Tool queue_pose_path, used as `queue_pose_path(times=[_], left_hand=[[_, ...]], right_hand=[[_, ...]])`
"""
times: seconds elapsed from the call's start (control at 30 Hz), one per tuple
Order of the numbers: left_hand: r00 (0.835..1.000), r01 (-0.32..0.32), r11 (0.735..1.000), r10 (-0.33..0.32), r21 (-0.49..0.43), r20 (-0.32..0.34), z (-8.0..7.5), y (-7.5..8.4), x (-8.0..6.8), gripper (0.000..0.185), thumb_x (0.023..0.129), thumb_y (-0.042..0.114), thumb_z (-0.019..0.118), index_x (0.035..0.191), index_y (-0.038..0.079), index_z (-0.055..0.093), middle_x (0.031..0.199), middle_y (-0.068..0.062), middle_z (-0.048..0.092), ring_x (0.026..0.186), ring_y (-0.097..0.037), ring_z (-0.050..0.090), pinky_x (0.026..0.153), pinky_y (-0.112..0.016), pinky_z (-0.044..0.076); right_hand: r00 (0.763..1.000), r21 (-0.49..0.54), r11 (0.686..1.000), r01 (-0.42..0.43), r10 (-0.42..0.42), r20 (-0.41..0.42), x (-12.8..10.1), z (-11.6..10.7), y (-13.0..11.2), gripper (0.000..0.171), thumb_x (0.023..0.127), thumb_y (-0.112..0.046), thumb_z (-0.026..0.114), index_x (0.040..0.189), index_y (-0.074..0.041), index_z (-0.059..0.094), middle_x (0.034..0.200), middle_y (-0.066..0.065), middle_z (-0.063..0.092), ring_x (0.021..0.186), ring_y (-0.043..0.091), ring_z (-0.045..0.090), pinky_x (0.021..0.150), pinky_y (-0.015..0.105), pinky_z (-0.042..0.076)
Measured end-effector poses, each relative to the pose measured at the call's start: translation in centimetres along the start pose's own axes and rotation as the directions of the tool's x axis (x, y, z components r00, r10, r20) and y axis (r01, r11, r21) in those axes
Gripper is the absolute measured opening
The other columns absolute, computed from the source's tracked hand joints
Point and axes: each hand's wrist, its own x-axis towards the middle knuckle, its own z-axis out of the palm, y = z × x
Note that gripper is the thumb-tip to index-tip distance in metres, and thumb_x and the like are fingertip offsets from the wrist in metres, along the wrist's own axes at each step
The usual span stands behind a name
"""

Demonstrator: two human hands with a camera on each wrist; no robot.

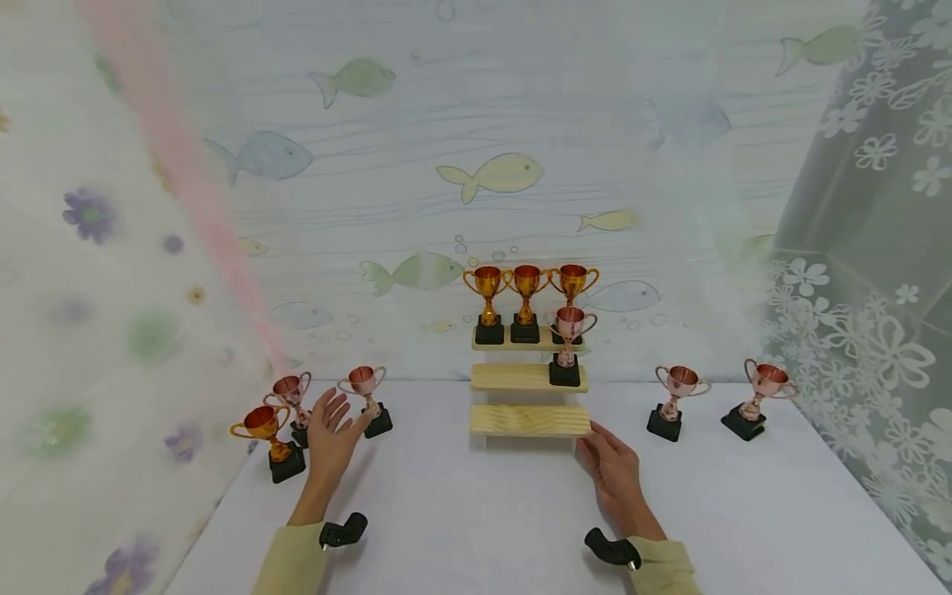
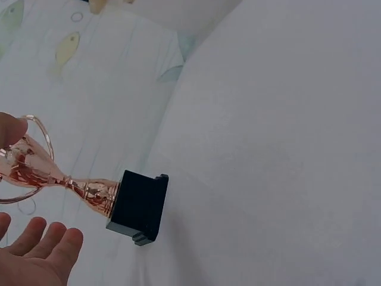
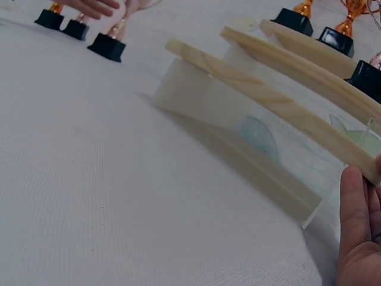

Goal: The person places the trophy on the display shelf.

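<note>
No legible writing seen. White table (image 1: 476, 512), fish-print backdrop (image 1: 491, 173). Left hand (image 1: 330, 434) released beside pink trophy (image 1: 366, 395); right hand (image 1: 613, 471) flat, touching stepped shelf (image 1: 530, 420).

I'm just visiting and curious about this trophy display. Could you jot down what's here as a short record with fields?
Stand: three-step wooden shelf on a white table
Top step: three gold trophies
Middle step: one pink trophy, at its right end
Bottom step: bare
Left hand: fingers spread, at a pink trophy on the table
Right hand: fingers straight, touching the bottom step's right corner
Other trophies: two at left, two at right
</note>
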Motion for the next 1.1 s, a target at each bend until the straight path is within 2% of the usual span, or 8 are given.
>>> queue_pose_path(times=[0.07,0.13,0.23,0.43,0.67,0.8,1.1], left_hand=[[1.0,-0.013,1.0,0.013,-0.017,0.0,0.3,0.0,0.5,0.084,0.091,0.01,0.078,0.158,0.006,0.027,0.153,-0.02,0.042,0.141,-0.035,0.044,0.111,-0.032,0.046],[1.0,-0.027,0.999,0.026,-0.031,-0.007,0.5,-0.2,1.0,0.083,0.091,0.01,0.077,0.158,0.007,0.028,0.152,-0.019,0.042,0.138,-0.035,0.046,0.099,-0.018,0.05],[0.998,-0.059,0.996,0.056,-0.061,-0.041,0.7,-0.2,1.7,0.078,0.091,0.009,0.076,0.156,0.006,0.033,0.148,-0.019,0.045,0.133,-0.033,0.05,0.085,-0.004,0.048],[0.991,-0.113,0.991,0.106,-0.078,-0.084,1.3,0.0,2.5,0.06,0.091,0.007,0.076,0.145,0.003,0.049,0.132,-0.012,0.052,0.117,-0.019,0.056,0.082,-0.005,0.051],[0.983,-0.153,0.985,0.143,-0.076,-0.116,1.9,0.2,2.9,0.047,0.091,0.004,0.074,0.134,-0.004,0.057,0.122,-0.011,0.057,0.106,-0.008,0.058,0.077,-0.006,0.052],[0.984,-0.14,0.987,0.13,-0.077,-0.123,1.9,0.2,3.0,0.046,0.091,0.006,0.075,0.133,-0.004,0.058,0.123,-0.013,0.057,0.105,-0.007,0.059,0.076,-0.006,0.052],[0.986,-0.125,0.99,0.117,-0.058,-0.12,2.0,0.5,2.7,0.048,0.091,0.008,0.076,0.133,-0.006,0.058,0.125,-0.017,0.059,0.108,-0.016,0.059,0.075,-0.005,0.051]], right_hand=[[1.0,-0.009,1.0,0.003,-0.003,-0.004,0.1,-0.1,0.1,0.052,0.105,-0.009,0.05,0.154,0.002,0.037,0.143,0.012,0.051,0.1,-0.001,0.066,0.099,0.021,0.052],[1.0,-0.012,1.0,0.003,-0.004,-0.007,0.1,-0.1,0.1,0.051,0.105,-0.01,0.05,0.153,0.002,0.038,0.139,0.01,0.054,0.1,0.0,0.067,0.099,0.021,0.053],[1.0,-0.006,1.0,0.005,-0.005,-0.009,0.3,-0.1,0.2,0.05,0.105,-0.01,0.051,0.152,0.002,0.039,0.131,0.006,0.059,0.1,0.001,0.067,0.098,0.021,0.054],[1.0,0.028,1.0,0.012,-0.012,-0.019,0.4,0.0,0.2,0.049,0.104,-0.008,0.052,0.151,0.004,0.041,0.121,0.001,0.063,0.098,0.001,0.068,0.097,0.022,0.054],[1.0,0.016,1.0,0.012,-0.011,-0.025,0.2,0.0,0.1,0.05,0.105,-0.008,0.051,0.152,0.004,0.039,0.13,0.006,0.059,0.098,0.0,0.067,0.098,0.022,0.054],[1.0,0.015,1.0,0.014,-0.014,-0.022,0.1,0.1,0.0,0.05,0.105,-0.007,0.051,0.152,0.005,0.039,0.124,0.003,0.062,0.097,0.001,0.068,0.097,0.022,0.054],[1.0,0.004,1.0,0.011,-0.011,-0.029,0.1,0.1,-0.1,0.051,0.104,-0.007,0.052,0.152,0.006,0.039,0.118,0.001,0.064,0.097,0.001,0.068,0.096,0.022,0.054]])
